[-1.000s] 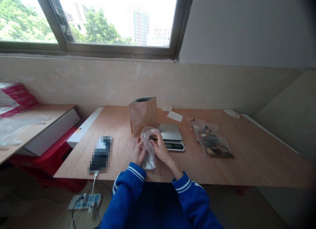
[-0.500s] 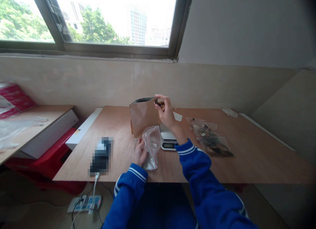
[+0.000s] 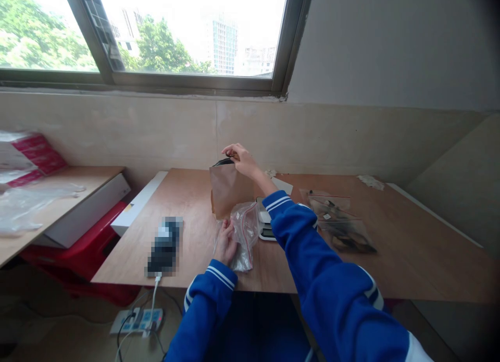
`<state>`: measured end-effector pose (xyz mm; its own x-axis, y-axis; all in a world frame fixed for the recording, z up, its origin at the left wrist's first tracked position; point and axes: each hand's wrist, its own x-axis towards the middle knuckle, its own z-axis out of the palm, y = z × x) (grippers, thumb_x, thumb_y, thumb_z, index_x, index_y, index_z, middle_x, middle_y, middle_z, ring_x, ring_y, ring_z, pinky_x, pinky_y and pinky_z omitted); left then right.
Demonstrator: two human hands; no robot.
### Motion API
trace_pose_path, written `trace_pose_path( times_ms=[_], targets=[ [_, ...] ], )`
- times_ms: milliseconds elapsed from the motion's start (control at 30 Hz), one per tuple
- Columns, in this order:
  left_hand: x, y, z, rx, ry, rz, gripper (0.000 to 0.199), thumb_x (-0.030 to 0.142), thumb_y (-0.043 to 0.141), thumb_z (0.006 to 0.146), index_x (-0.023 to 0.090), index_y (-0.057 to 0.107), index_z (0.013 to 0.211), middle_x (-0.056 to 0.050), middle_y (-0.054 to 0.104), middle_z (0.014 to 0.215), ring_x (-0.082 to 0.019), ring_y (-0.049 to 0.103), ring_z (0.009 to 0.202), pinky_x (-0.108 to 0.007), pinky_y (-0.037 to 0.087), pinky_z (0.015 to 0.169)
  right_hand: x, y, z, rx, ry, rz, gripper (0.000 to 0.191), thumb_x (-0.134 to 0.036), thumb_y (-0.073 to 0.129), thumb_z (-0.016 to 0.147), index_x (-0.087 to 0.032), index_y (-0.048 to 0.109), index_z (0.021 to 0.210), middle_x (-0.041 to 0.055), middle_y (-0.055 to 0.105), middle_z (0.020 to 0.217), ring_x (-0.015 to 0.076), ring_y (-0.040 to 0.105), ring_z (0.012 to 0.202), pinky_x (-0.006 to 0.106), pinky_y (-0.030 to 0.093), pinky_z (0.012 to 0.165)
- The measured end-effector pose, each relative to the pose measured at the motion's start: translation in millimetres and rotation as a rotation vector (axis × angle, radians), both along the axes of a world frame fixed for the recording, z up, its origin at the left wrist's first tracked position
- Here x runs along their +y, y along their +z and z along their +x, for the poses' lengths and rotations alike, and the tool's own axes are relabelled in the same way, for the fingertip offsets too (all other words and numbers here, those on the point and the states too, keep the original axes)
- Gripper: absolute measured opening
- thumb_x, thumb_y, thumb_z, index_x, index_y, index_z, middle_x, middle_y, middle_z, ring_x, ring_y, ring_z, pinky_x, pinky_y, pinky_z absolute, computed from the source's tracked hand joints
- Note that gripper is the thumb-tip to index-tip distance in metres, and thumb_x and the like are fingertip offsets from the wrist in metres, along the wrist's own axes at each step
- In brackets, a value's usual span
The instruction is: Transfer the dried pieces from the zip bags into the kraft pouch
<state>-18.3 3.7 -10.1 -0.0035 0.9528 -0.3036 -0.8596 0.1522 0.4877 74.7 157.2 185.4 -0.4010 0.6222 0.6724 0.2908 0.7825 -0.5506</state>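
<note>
A brown paper bag (image 3: pixel 230 190) stands upright on the table with a dark lining at its mouth. Over that mouth is my right hand (image 3: pixel 242 161), its fingers pinching a small dark object (image 3: pixel 229 154) whose kind I cannot make out. My left hand (image 3: pixel 225 242) rests on the table below the paper bag, fingers curled against a clear zip bag (image 3: pixel 245 234) with a red seal line. Just right of the zip bag sits a white scale (image 3: pixel 266 232), partly hidden by my right sleeve.
Clear zip bags with dark items (image 3: pixel 346 232) lie to the right. A white card (image 3: pixel 283 186) is behind the scale. On the left, a pixelated phone-like device (image 3: pixel 164 247) has a white cable (image 3: pixel 154 299) running down to a power strip (image 3: pixel 136 320). Another table (image 3: pixel 97 177) stands farther left.
My right hand has moved left with the small dark object, from the paper bag's right edge to above its mouth. My left hand stays by the zip bag. The view has shifted slightly.
</note>
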Motion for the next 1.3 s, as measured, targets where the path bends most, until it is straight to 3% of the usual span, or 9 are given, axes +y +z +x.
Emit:
trace_pose_path(
  times_ms=[200,367,500,633,733,833,1000,1300],
  targets=[
    [1,-0.1,0,-0.001,0.009,-0.014,0.024,0.005,0.062,0.078,0.025,0.052,0.088,-0.001,0.069,0.099,-0.017,0.065,0.108,-0.032,0.048,0.100,-3,0.4,8,-0.015,0.063,-0.050,0.038,-0.003,0.042,0.064,-0.014,0.068,0.090,0.0033,0.060,0.091,0.0146,0.058,0.084,0.028,0.047,0.081],
    [-1,3.4,1,0.002,0.008,-0.014,0.022,0.006,0.062,0.078,0.024,0.052,0.087,0.000,0.069,0.092,-0.015,0.069,0.092,-0.029,0.051,0.091,-9,4.5,10,-0.107,0.066,-0.032,0.037,-0.002,0.045,0.066,-0.014,0.071,0.089,0.0045,0.064,0.094,0.0148,0.060,0.085,0.026,0.047,0.080],
    [-1,5.0,1,-0.043,0.017,-0.014,0.024,0.004,0.062,0.077,0.024,0.053,0.088,0.001,0.068,0.088,-0.013,0.069,0.084,-0.027,0.052,0.086,-16,9.5,9,-0.242,-0.039,0.012,0.026,-0.006,0.050,0.076,-0.016,0.071,0.088,0.0041,0.068,0.094,0.0146,0.062,0.087,0.024,0.046,0.080],
    [-1,5.6,1,-0.006,0.015,-0.014,0.024,0.006,0.064,0.076,0.023,0.053,0.088,0.001,0.068,0.089,-0.014,0.069,0.086,-0.027,0.053,0.085,-25,14.5,5,-0.414,-0.213,0.031,0.016,-0.027,0.056,0.089,-0.018,0.069,0.090,0.0046,0.071,0.095,0.0155,0.064,0.085,0.023,0.044,0.075],
    [-1,3.9,0,0.004,0.009,-0.001,0.024,0.007,0.066,0.075,0.023,0.053,0.088,0.000,0.068,0.091,-0.016,0.069,0.089,-0.028,0.053,0.086,-30,16.7,1,-0.525,-0.366,0.027,0.028,-0.043,0.053,0.094,-0.018,0.065,0.100,0.0059,0.073,0.091,0.0183,0.066,0.082,0.024,0.042,0.070],
    [0,0.0,0,-0.011,0.006,0.020,0.028,0.006,0.067,0.074,0.023,0.052,0.090,0.000,0.068,0.092,-0.015,0.068,0.090,-0.028,0.052,0.087,-32,18.5,-2,-0.594,-0.471,0.039,0.034,-0.046,0.048,0.096,-0.018,0.062,0.109,0.0067,0.074,0.089,0.0204,0.067,0.081,0.025,0.040,0.068],
    [2,-4.6,-1,0.017,0.015,0.020,0.027,0.008,0.067,0.075,0.022,0.050,0.091,-0.002,0.067,0.095,-0.017,0.068,0.092,-0.029,0.054,0.084,-36,24.5,-4,-0.769,-0.469,0.046,0.046,-0.050,0.038,0.099,-0.019,0.071,0.094,0.0098,0.075,0.094,0.0212,0.068,0.086,0.025,0.040,0.069],
    [3,-6.4,0,0.001,0.010,0.020,0.034,0.009,0.071,0.070,0.023,0.050,0.092,-0.003,0.068,0.097,-0.017,0.069,0.091,-0.030,0.055,0.083,-43,32.1,-6,-0.839,-0.489,-0.030,0.070,-0.065,0.022,0.096,-0.020,0.076,0.095,0.0130,0.075,0.097,0.0231,0.068,0.091,0.026,0.042,0.071]
  ],
)
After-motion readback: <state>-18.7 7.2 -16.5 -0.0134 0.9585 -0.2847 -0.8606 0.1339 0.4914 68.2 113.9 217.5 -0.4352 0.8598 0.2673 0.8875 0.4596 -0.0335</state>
